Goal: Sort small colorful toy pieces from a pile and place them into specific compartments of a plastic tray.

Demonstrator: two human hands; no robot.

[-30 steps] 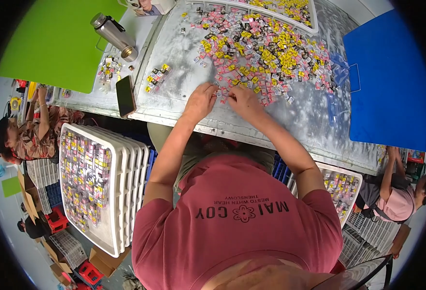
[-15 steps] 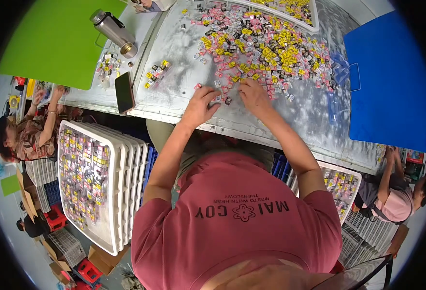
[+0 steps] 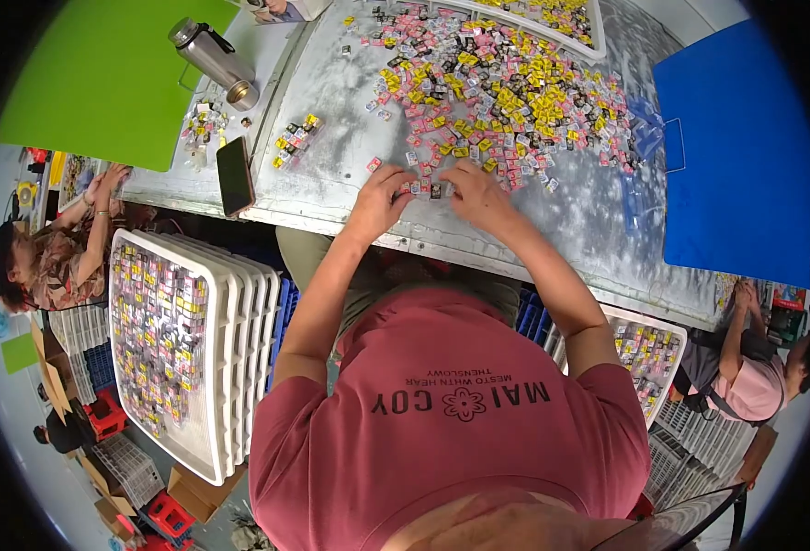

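My left hand (image 3: 379,200) rests at the near edge of the table, thumb and forefinger closing on a small pinkish printed block at the left end of a short row. Facing it, my right hand (image 3: 481,196) has bent fingers close together at the row's right end; what they hold, if anything, is hidden. Between the fingertips lie several tiny blocks, among them a dark one (image 3: 436,191). A single pink block (image 3: 373,164) lies beyond my left knuckles. Past both hands spreads a loose pile of pink, yellow, black and white blocks (image 3: 515,101).
A neat cluster of blocks (image 3: 295,142) sits left of the pile. Farther left are a phone (image 3: 235,176) and a steel flask (image 3: 214,62). White trays (image 3: 226,367) are stacked at my left; another tray (image 3: 598,37) stands at the back. Green (image 3: 92,83) and blue panels (image 3: 736,156) flank the table. Other people work on both sides.
My right hand has drawn back slightly toward me and left, off the pile's near edge. Both hands' fingertips have come together around the short row. The person at left has brought their hands together.
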